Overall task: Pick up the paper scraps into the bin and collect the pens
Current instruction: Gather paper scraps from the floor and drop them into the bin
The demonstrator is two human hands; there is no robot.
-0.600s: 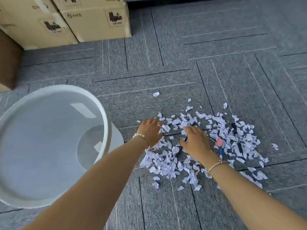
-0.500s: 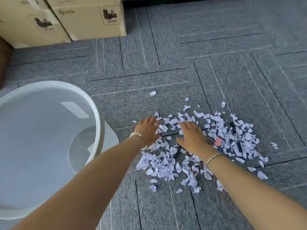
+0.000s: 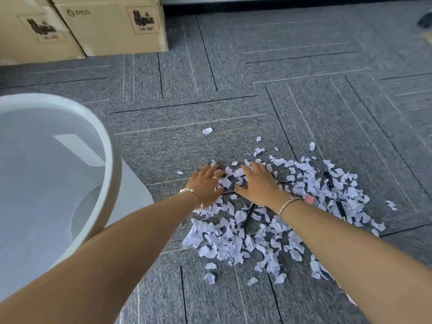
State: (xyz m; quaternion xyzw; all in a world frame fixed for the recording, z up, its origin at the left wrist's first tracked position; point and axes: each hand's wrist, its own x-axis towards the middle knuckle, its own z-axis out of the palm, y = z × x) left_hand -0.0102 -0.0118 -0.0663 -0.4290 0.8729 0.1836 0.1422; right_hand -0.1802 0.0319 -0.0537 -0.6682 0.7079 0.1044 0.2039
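Note:
A heap of white paper scraps [image 3: 275, 213] lies on the grey carpet. Dark pens are half buried in it: one [image 3: 248, 216] near my right wrist, one [image 3: 328, 178] at the far right, another [image 3: 340, 208] beside a pink item [image 3: 310, 199]. My left hand [image 3: 205, 184] lies flat, fingers apart, at the heap's far left edge. My right hand [image 3: 258, 183] is spread palm down on the scraps just to its right. Neither hand holds anything. The white round bin [image 3: 109, 160] stands at the left, its inside showing no scraps.
Two cardboard boxes [image 3: 112, 24] stand against the wall at the upper left. A few stray scraps [image 3: 207, 130] lie apart beyond the heap. A dark object [image 3: 425, 19] shows at the top right edge. Grey carpet tiles surround the heap.
Both hands have slid farther away onto the heap's far edge, with fingers stretched flatter. The camera has shifted, so the bin sits further left in view.

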